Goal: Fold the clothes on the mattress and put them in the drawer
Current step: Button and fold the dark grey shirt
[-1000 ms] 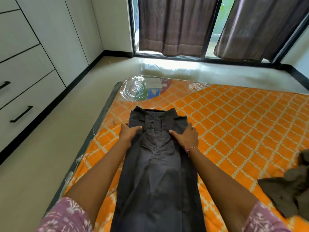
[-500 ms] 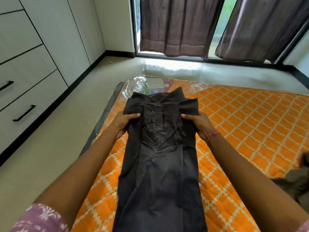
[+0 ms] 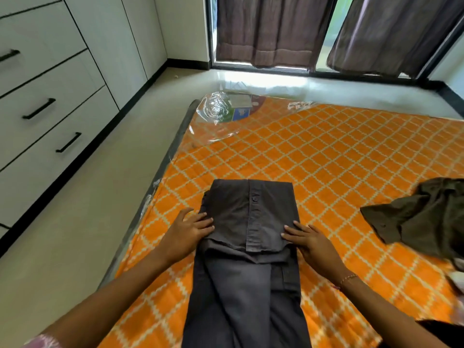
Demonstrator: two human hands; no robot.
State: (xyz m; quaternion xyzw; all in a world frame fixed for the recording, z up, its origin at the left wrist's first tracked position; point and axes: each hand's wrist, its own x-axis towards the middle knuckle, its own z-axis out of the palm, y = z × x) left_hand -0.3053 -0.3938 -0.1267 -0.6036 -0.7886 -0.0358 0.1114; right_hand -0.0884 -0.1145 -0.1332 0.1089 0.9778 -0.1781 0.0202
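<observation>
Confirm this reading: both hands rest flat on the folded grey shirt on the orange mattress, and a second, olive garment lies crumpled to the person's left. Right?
One detail is wrong. The olive garment lies crumpled to the person's right, not left, as the head view shows. The rest holds: the left hand and right hand rest flat on the folded grey shirt on the orange mattress.

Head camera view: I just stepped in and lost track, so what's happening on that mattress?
A person is folding a dark grey shirt on the orange mattress. Its top part is doubled over toward them, and the left hand and right hand press flat on either side of the fold, with no grip. A second, olive garment lies crumpled to the right, unfolded. The drawers along the left wall are closed.
</observation>
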